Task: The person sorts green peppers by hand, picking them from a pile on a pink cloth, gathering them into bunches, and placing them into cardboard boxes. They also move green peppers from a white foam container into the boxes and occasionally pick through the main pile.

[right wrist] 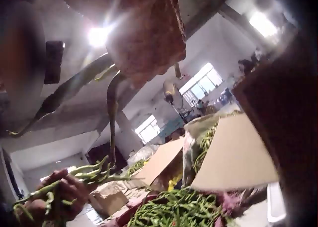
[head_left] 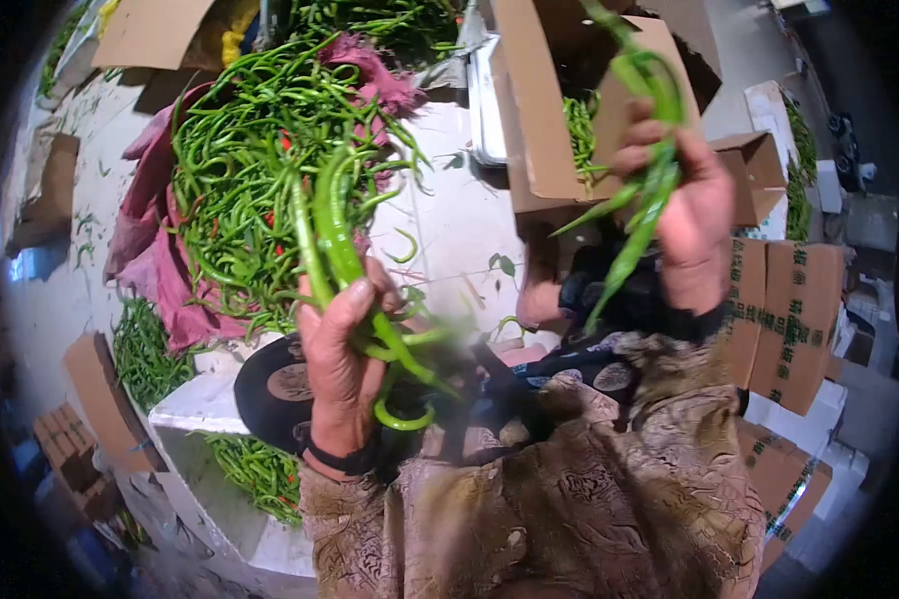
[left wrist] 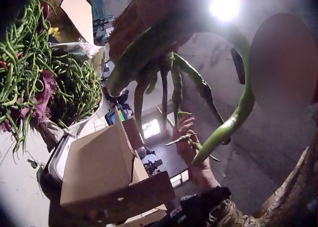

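Note:
My left hand (head_left: 345, 359) grips a bunch of long green chili peppers (head_left: 338, 240) in the head view, thumb across them, tips pointing up and stems hanging below. A large curved pepper (left wrist: 238, 118) from this bunch looms close in the left wrist view. Raised higher to the right, my right hand (head_left: 699, 215) holds a smaller bunch of green chili peppers (head_left: 654, 190), several dangling down past the palm. Beyond the left hand lies a big heap of green chilies (head_left: 245, 190) with a few red ones, spread on a pink sack (head_left: 175, 314).
An upright cardboard box (head_left: 539, 120) with chilies inside stands beyond the right hand. At lower left is a white foam box (head_left: 195, 404) partly filled with chilies. Printed cartons (head_left: 794, 319) are stacked on the right. Loose chilies and leaves lie on the pale floor (head_left: 449, 225).

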The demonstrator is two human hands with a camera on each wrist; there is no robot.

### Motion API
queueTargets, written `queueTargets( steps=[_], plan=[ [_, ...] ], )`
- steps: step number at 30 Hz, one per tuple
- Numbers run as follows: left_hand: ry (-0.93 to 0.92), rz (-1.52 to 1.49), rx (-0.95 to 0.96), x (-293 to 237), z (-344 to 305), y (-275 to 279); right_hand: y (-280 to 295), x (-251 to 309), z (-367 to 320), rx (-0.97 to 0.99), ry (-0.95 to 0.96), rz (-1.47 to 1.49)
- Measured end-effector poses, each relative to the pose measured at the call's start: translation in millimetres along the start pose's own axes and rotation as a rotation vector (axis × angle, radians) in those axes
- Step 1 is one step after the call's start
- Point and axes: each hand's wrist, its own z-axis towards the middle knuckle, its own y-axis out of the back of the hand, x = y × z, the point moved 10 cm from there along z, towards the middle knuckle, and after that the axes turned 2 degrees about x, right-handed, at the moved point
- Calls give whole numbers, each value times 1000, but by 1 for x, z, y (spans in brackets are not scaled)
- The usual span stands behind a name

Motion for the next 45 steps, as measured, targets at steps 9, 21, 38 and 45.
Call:
queueTargets(
  steps=[9, 21, 38, 45],
  plan=[
    [2, -28, 97, 1, 0, -3, -20, 95, 18, -328, 318, -1696],
    [111, -106, 82, 21, 4, -14, 5, -170, 6, -42, -330, -1443],
    [236, -76, -29, 41, 2, 5, 37, -142, 7, -185, -383, -495],
    [162, 81, 5, 33, 5, -3, 17, -84, 5, -161, -180, -536]
  ],
)
